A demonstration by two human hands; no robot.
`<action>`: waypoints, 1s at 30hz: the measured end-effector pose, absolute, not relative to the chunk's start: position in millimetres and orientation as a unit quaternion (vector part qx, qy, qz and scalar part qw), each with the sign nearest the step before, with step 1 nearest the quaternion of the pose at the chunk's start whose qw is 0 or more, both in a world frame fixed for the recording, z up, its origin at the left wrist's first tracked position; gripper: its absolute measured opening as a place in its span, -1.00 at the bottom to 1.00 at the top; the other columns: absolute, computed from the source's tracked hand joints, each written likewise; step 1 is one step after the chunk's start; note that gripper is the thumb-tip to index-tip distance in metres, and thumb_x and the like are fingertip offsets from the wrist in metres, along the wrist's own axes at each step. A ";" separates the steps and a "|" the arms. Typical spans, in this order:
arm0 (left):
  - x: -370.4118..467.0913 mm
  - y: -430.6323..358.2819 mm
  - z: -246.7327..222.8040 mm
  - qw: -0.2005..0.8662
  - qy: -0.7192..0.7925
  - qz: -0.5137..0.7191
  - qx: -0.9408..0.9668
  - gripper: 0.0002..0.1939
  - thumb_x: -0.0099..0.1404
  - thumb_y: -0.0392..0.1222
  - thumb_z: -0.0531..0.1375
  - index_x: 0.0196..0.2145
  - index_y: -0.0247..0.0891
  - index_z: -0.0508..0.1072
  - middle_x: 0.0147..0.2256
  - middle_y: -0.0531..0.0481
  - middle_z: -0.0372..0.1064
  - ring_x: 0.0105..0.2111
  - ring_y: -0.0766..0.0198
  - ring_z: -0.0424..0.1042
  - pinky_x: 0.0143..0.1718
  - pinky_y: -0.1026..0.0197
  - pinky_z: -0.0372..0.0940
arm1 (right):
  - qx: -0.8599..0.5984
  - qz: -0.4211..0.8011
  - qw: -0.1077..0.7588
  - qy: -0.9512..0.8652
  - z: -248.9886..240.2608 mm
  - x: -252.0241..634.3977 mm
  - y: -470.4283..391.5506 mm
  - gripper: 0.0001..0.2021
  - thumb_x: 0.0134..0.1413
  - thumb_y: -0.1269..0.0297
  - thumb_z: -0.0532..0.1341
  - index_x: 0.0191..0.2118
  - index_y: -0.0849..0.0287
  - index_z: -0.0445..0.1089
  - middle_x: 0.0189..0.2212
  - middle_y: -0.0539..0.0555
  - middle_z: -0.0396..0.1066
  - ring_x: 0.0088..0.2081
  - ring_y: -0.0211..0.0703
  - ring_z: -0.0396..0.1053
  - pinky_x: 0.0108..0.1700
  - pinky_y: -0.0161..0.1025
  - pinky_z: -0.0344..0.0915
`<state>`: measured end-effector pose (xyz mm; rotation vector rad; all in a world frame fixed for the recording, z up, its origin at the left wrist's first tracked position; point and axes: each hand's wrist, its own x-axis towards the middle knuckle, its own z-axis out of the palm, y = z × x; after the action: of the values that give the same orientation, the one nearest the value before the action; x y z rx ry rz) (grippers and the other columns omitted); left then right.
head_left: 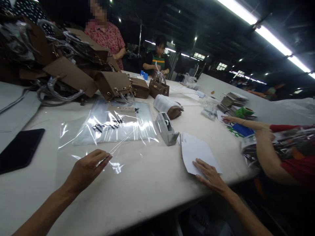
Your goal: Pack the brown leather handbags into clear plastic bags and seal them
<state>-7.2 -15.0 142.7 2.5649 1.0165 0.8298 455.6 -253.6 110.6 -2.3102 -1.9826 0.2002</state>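
Note:
My left hand (pixel 90 167) is over a clear plastic bag (pixel 83 149), thumb and fingers pinched on its near part. Black lettering shows on the stacked clear bags (pixel 145 126) just beyond it. To the right, my right hand (pixel 210 173) lies with its fingers outstretched on the near edge of a stack of white paper sheets (pixel 197 149). A grey tape dispenser (pixel 166 129) stands between the bags and the paper. Behind it lies a brown handbag (pixel 174 113) partly wrapped in white.
Brown handbags (pixel 114 83) with wrapped handles are heaped at the back left. A dark flat pad (pixel 22 147) lies at the left. At the right, a co-worker's arms (pixel 267 144) reach over the table, near a green tape roll (pixel 244 112) and stacked cards (pixel 230 101). Two people stand beyond.

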 end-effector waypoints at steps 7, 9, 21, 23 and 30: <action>-1.8 -17.5 147.9 0.154 0.365 0.287 0.872 -0.58 0.28 0.10 -0.05 -0.32 -0.25 0.44 -0.32 -0.02 0.39 -0.45 0.30 0.40 -0.45 0.29 0.33 | -0.771 0.100 0.105 -0.620 114.6 450.5 -250.9 -0.54 0.15 0.08 -0.14 0.11 0.03 0.19 0.15 0.01 0.06 0.17 -0.02 0.00 0.11 0.04 0.06; -1.4 -17.8 148.2 0.158 0.368 0.289 0.870 -0.57 0.28 0.11 -0.05 -0.31 -0.25 0.44 -0.32 -0.01 0.39 -0.45 0.30 0.40 -0.45 0.29 0.33 | -0.776 0.100 0.115 -0.613 112.1 450.8 -249.4 -0.54 0.16 0.11 -0.17 0.09 0.05 0.23 0.14 0.00 0.08 0.17 -0.05 0.00 0.13 0.02 0.05; -3.9 -18.4 145.1 0.166 0.373 0.289 0.866 -0.62 0.29 0.06 -0.04 -0.33 -0.24 0.42 -0.33 0.00 0.38 -0.45 0.33 0.37 -0.44 0.34 0.25 | -0.810 0.111 0.073 -0.571 121.4 431.1 -242.3 -0.46 0.16 0.06 -0.27 -0.04 0.10 0.36 0.10 0.02 0.16 0.16 -0.11 0.02 0.15 -0.08 0.03; -3.9 -19.0 144.8 0.169 0.371 0.281 0.869 -0.63 0.29 0.05 -0.04 -0.32 -0.25 0.42 -0.33 0.00 0.37 -0.44 0.33 0.37 -0.43 0.33 0.25 | -0.840 0.090 0.048 -0.533 123.8 419.7 -225.2 -0.44 0.13 -0.05 -0.19 -0.01 0.16 0.33 0.06 0.14 0.19 0.11 -0.02 0.10 0.10 -0.03 0.08; -1.9 -18.3 145.7 0.170 0.377 0.267 0.871 -0.65 0.30 0.02 -0.04 -0.31 -0.25 0.41 -0.32 0.01 0.35 -0.42 0.32 0.36 -0.39 0.30 0.24 | -0.928 -0.006 -0.010 -0.372 111.7 391.7 -154.2 -0.24 0.02 -0.14 -0.01 0.18 0.40 -0.02 0.13 0.50 -0.12 0.14 0.40 -0.15 -0.10 0.34 0.02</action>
<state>-1.9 -18.3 145.7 2.4738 1.0700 0.7590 391.7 -154.2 111.7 -2.9351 -1.1775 -0.0191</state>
